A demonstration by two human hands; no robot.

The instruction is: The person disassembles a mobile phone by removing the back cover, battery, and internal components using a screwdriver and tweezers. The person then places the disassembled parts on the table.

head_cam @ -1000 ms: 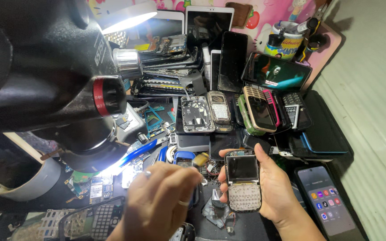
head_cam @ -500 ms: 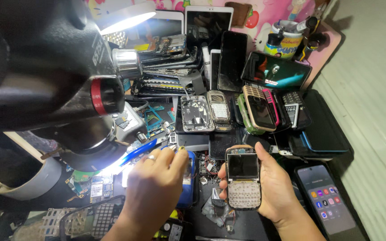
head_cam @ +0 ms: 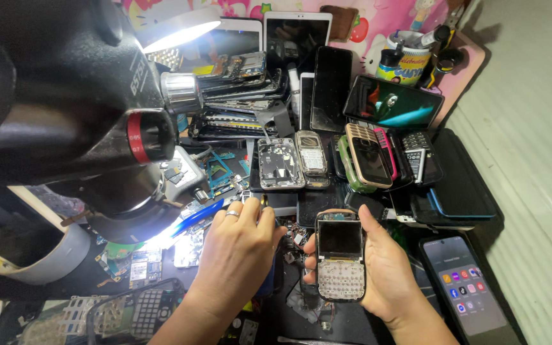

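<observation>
The right hand (head_cam: 388, 275) is wrapped around a small keypad phone (head_cam: 341, 263), thumb along its left edge and fingers (head_cam: 370, 220) curled up its right side. The phone is held upright just above the bench (head_cam: 410, 322), face to the camera, with a dark screen above a pale block of keys and a bare strip of circuit showing at its top edge.

The left hand (head_cam: 237, 252) lies palm down just beside it, to the left, with a ring on one finger. Its fingers are bent and reach into the clutter ahead of them; what the fingertips grip, if anything, I cannot tell. A blue-handled tool (head_cam: 193, 220) lies slanted just past its knuckles, lit by the bright lamp under the big black microscope (head_cam: 65, 108) that fills the upper left of the view.

Behind the hands, an opened phone back (head_cam: 279, 163) and a narrow old phone (head_cam: 311, 160) lie side by side. To their right lies a cluster of old button phones (head_cam: 378, 156), and beyond it a propped phone (head_cam: 394, 102) with a lit picture on its screen. Tablets (head_cam: 298, 32) lean against the pink wall at the back, and a printed cup (head_cam: 407, 61) full of tools stands at the far right. A smartphone (head_cam: 464, 294) with a lit screen of app icons lies near the right hand, at the lower right. A roll of tape (head_cam: 46, 255) sits at the lower left under the microscope.
</observation>
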